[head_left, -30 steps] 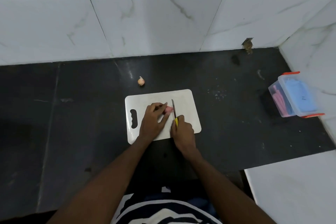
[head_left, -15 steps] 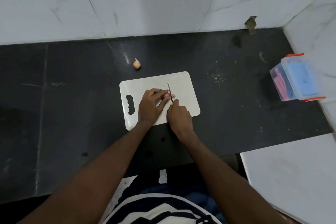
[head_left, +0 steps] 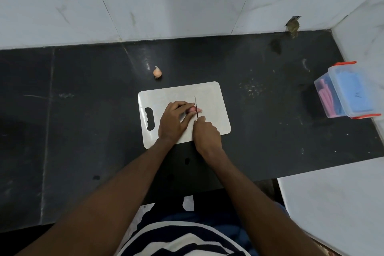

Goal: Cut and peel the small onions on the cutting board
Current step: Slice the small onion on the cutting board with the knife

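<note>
Onion on board: a small pink onion (head_left: pixel 195 109) lies on the white cutting board (head_left: pixel 209 97), pinned under the left hand's fingertips and just ahead of the right hand's knuckles.
Spare onion: a second, unpeeled onion (head_left: pixel 157 72) sits on the dark desk (head_left: pixel 83 131), beyond the board's far edge and up-left of the left hand, well apart from it.
Left hand: the left hand (head_left: pixel 174 120) rests on the board, fingers curled down and pinching the onion to steady it.
Knife: a thin blade (head_left: pixel 195 106) stands edge-down across the onion, right beside the left fingertips; it seems to be partway into the onion, though the blur makes that uncertain.
Right hand: the right hand (head_left: pixel 205 133) is closed round the knife handle, which its fingers hide.
Box: a clear lidded box (head_left: pixel 342 91) with orange clips sits far right of the right hand, by the wall.
</note>
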Motion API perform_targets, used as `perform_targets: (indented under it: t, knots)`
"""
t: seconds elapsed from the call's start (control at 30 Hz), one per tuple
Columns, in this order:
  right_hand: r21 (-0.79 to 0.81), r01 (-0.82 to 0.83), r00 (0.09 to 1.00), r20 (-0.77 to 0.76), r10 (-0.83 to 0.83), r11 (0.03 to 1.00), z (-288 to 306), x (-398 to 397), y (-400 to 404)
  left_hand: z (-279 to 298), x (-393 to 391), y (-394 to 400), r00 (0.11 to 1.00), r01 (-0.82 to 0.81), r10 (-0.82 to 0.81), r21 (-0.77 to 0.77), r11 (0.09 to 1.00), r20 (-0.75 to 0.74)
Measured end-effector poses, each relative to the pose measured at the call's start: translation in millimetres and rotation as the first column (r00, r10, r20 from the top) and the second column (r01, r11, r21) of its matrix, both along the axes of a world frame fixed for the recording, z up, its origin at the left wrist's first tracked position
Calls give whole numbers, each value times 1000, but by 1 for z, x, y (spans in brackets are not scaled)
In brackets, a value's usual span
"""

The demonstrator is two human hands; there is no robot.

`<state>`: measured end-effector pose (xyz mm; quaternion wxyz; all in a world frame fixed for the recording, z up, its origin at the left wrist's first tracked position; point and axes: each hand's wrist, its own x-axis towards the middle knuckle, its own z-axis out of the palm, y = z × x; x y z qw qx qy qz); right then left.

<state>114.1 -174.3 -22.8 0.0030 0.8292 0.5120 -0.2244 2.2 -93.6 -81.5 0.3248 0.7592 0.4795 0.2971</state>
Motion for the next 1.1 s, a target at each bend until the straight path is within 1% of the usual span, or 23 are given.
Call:
perform_targets:
  t: [0.13,0.3,0.53,0.7,0.8,0.93,1.1]
  knots:
    - [-18,-48,998,34,49,999,0,0,-7,1,1,0,1000,-12,12,0,1000,18]
    - [-47,-26,998,50,28,999,6,0,11,-3,2,4,1000,-11,12,-26,1000,29]
    - [-82,-42,995,85,49,996,8,-3,1,-2,2,5,999,-26,28,-50,998,43]
    - [-110,-15,997,78,24,994,13,-5,12,-2,1,5,999,-2,4,-51,999,40]
    - [-150,-40,996,76,52,988,14,-3,-5,1,2,5,998,-26,30,-65,998,48]
    - [-187,-50,996,67,64,981,16,-4,-22,7,1,5,999,-45,46,-54,998,18]
    - [-201,-35,999,28,42,979,17,-2,-27,19,-3,2,1000,22,-21,-50,999,17]
